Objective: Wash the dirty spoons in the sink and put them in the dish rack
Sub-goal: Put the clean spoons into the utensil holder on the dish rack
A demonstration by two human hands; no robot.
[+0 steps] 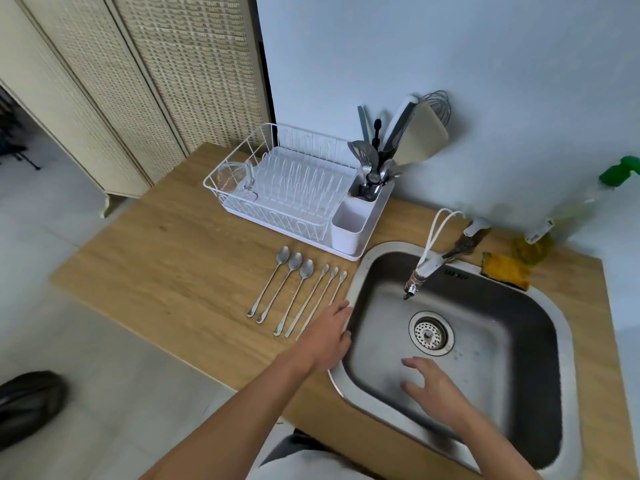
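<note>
Several long-handled metal spoons (292,287) lie side by side on the wooden counter (166,258), left of the steel sink (554,327). My left hand (329,336) rests over the handle ends of the rightmost spoons, at the sink's left rim; whether it holds one I cannot tell. My right hand (431,384) hovers over the sink basin with fingers spread, holding nothing. The white wire dish rack (287,188) stands behind the spoons, with a white cutlery cup (348,226) at its near right corner.
A tap (429,265) reaches over the sink, with no water visibly running. A yellow sponge (505,270) and a soap bottle (540,237) sit behind the sink. A holder of kitchen utensils (381,161) stands in the rack's right end. A glass (230,176) lies in its left end.
</note>
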